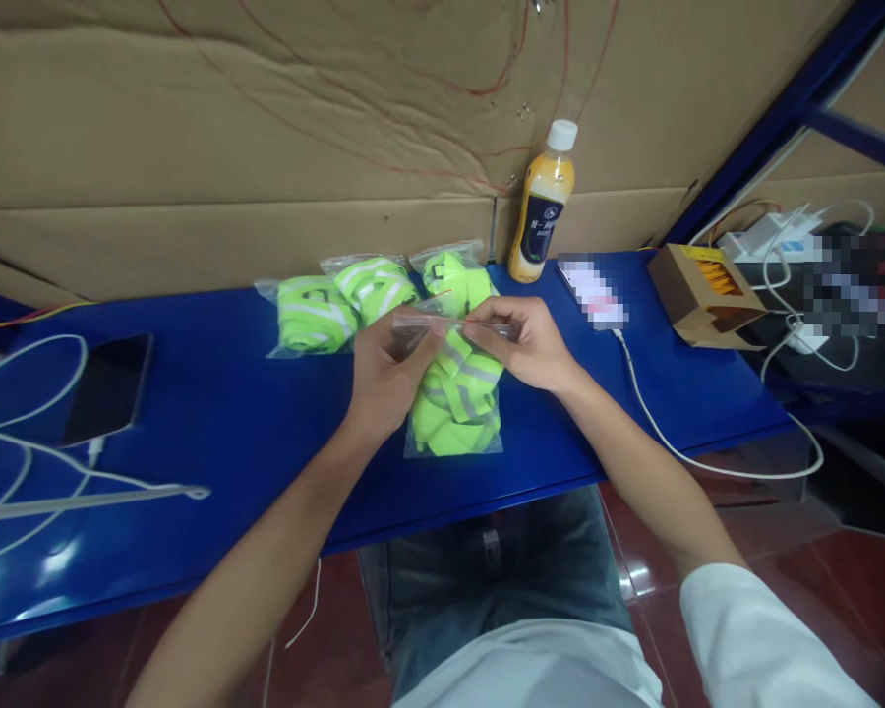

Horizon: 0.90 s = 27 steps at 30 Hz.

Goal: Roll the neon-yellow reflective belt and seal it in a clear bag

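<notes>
A clear zip-lock bag [457,408] with a folded neon-yellow reflective strap inside lies near the front of the blue table. My left hand [388,369] pinches the left part of its top edge between thumb and fingers. On the other side, my right hand [527,342] pinches the same edge, the two thumbs close together. Just behind my hands are similar filled bags: one at the left [314,315], a middle bag [375,287] and a right bag [455,275] partly covered by my hands.
A juice bottle [544,206] stands against the cardboard wall, beside a phone on a white cable [594,293]. An open cardboard box [700,295] sits at the right. On the left lie a dark phone [109,386] and looped white cables [81,501] on the blue table [265,442].
</notes>
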Each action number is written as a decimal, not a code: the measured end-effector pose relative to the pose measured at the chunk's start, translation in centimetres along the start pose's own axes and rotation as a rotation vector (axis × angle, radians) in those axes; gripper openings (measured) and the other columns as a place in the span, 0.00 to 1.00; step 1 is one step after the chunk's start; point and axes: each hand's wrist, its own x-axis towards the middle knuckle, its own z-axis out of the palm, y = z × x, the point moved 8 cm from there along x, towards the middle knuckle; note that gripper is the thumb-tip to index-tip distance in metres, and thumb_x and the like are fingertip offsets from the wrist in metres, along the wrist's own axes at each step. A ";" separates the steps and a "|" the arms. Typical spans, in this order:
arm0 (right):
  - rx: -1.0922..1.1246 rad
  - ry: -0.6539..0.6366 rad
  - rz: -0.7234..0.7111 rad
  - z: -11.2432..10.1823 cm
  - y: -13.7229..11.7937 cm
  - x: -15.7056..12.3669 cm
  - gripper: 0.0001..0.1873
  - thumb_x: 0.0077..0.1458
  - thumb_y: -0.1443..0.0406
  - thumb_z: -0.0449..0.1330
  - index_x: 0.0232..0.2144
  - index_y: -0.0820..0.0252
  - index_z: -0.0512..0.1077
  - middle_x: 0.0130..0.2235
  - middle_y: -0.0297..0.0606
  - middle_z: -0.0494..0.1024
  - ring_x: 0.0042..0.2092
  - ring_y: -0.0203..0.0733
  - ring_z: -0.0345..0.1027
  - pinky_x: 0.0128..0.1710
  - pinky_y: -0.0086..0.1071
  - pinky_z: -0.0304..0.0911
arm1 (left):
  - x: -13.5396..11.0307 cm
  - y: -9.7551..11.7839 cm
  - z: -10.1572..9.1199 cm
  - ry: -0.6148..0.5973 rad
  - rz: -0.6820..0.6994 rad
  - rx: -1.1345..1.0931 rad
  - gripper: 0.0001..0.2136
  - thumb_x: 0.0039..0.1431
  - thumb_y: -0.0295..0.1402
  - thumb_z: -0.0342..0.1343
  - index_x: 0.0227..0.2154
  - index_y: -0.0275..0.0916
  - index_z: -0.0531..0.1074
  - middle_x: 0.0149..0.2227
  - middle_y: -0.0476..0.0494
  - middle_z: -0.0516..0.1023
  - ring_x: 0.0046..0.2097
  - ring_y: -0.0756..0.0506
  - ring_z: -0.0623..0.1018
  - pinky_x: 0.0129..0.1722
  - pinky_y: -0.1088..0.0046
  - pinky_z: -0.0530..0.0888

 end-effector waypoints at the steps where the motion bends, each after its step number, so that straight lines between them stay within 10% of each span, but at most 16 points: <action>1: -0.030 0.026 -0.018 -0.1 -0.1 -0.1 0.21 0.56 0.49 0.74 0.31 0.61 0.80 0.31 0.36 0.82 0.33 0.37 0.69 0.34 0.32 0.63 | 0.0 -0.4 0.2 -0.020 -0.036 -0.046 0.17 0.57 0.49 0.75 0.37 0.42 0.81 0.36 0.44 0.82 0.37 0.44 0.80 0.36 0.69 0.78; 19: -0.063 0.082 -0.073 0.0 -0.2 -0.1 0.19 0.59 0.50 0.71 0.32 0.61 0.80 0.33 0.38 0.84 0.34 0.38 0.72 0.37 0.34 0.66 | -0.1 0.1 0.1 -0.017 0.053 0.070 0.19 0.62 0.47 0.72 0.26 0.40 0.73 0.23 0.53 0.65 0.25 0.51 0.61 0.25 0.72 0.58; 27: -0.031 0.096 -0.123 -0.1 -0.6 -0.2 0.13 0.60 0.57 0.71 0.32 0.62 0.82 0.33 0.37 0.83 0.34 0.37 0.72 0.38 0.34 0.67 | 0.1 2.0 0.2 -0.041 0.139 0.159 0.13 0.67 0.45 0.68 0.35 0.40 0.81 0.32 0.46 0.80 0.32 0.48 0.75 0.33 0.71 0.70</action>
